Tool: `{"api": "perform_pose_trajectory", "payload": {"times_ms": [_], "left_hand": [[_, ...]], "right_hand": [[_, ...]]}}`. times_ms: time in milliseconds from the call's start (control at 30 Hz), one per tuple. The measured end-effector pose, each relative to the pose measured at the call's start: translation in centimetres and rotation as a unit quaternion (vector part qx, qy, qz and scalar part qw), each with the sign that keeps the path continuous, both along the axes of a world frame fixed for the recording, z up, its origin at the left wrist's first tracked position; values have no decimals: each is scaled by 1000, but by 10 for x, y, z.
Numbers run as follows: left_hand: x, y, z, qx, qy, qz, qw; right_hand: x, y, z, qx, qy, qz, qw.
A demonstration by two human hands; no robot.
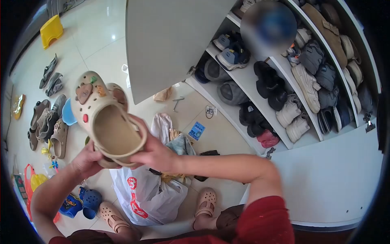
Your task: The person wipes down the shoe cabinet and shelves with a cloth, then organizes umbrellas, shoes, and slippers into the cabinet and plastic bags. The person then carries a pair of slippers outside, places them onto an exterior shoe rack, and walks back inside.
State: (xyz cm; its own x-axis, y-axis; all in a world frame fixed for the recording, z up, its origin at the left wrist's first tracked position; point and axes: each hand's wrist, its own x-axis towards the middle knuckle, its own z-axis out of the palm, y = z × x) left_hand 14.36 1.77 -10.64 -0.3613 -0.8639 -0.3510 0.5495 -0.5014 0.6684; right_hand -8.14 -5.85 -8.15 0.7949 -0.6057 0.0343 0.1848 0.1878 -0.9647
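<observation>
Both of my hands hold a pair of beige clogs [90,106] up in front of me, one clog partly hidden behind the other. The front clog carries brown, green and red charms, and its opening faces me. My left hand [88,159] grips the heel end from the left. On the right side of the heel, my right hand [152,148] has its fingers wrapped round the clogs. Below them, a white plastic bag [144,203] with red print stands on the floor between my feet, with cloth items at its top.
An open shoe cabinet [276,140] full of shoes stands at the right, its door [162,44] swung out. Several shoes [48,122] lie on the floor at the left, near blue clogs [91,201]. A yellow stool [51,30] is at the upper left.
</observation>
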Motion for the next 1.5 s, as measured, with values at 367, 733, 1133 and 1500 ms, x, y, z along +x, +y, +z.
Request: {"api": "perform_pose_trajectory", "payload": {"times_ms": [367,733,1133,1500], "left_hand": [[-116,-89,38,-35,-123,-95,987],[-241,-216,86,-143,-4,-26,989],[-352,-336,74,-209,-12,28,977],[-322,-335,53,-521,-677,166,493]], "right_hand": [[-245,-50,31,101,-15,-472,876],[-271,-237,-18,-110,95,-581,801],[-307,-193,-8,-477,326,-535,616],[-294,-230,15,-521,313,-468,642]]}}
